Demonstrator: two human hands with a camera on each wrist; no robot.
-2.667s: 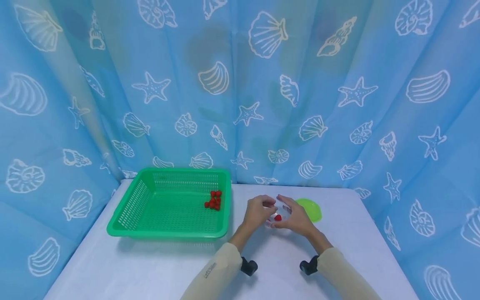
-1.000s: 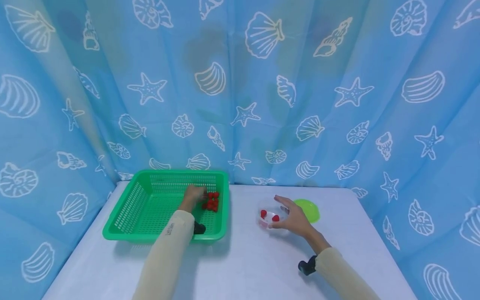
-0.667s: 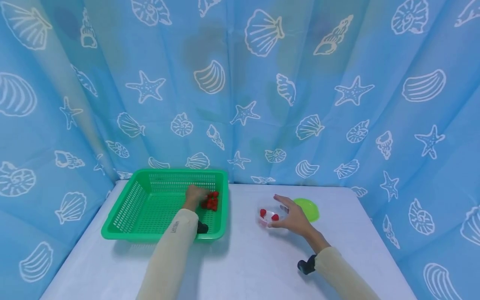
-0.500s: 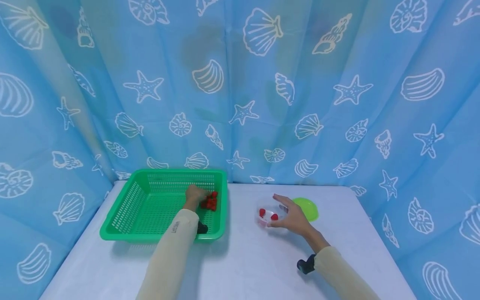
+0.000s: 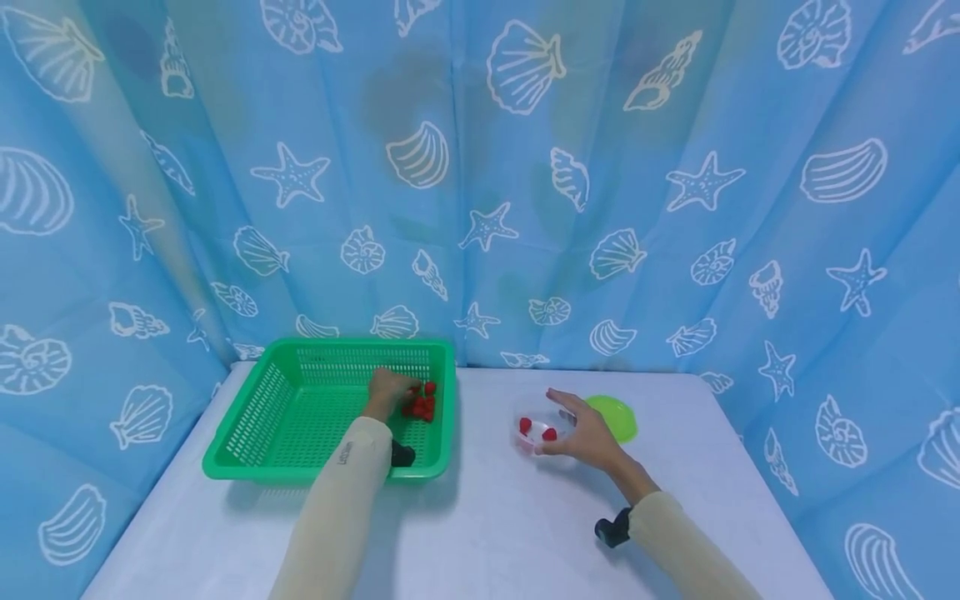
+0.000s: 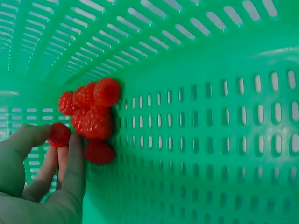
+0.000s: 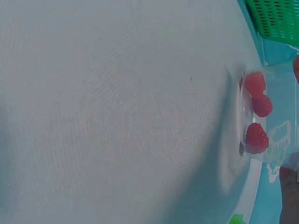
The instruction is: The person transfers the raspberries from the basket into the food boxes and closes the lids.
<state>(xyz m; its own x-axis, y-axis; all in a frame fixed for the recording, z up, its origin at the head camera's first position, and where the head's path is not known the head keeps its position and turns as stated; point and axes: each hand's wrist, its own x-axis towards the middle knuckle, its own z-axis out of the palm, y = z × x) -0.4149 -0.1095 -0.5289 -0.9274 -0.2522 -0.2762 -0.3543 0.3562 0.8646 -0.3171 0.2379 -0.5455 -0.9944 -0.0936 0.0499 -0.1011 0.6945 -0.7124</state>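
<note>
Sleeves: pale cream, covering both my forearms as they reach in over the near part of the white surface.
Black wrist pieces: one at each cuff; the left one sits over the near edge of the green basket, toward its right corner.
Right grip: curved around the clear cup, my thumb at its near side, my fingers at its far side, clamped on it.
Cup's place: upright on the surface, toward the far edge, between the basket and the right edge.
Cup berries: red, low in the cup; two show from above, three red shapes from my right wrist.
Green disc: flat on the surface just beyond my right knuckles, toward the far right corner.
Basket's place: the surface's far left corner, its walls and floor slotted.
Loose berries: bunched, touching one another, near the basket's right edge.
Left grip: down inside the basket, thumb and finger clamped on one berry.
Held berry: red, just beside the bunch; whether it is off the basket floor I cannot tell.
Curtain: blue, with white shells and starfish, behind the surface's far edge.
</note>
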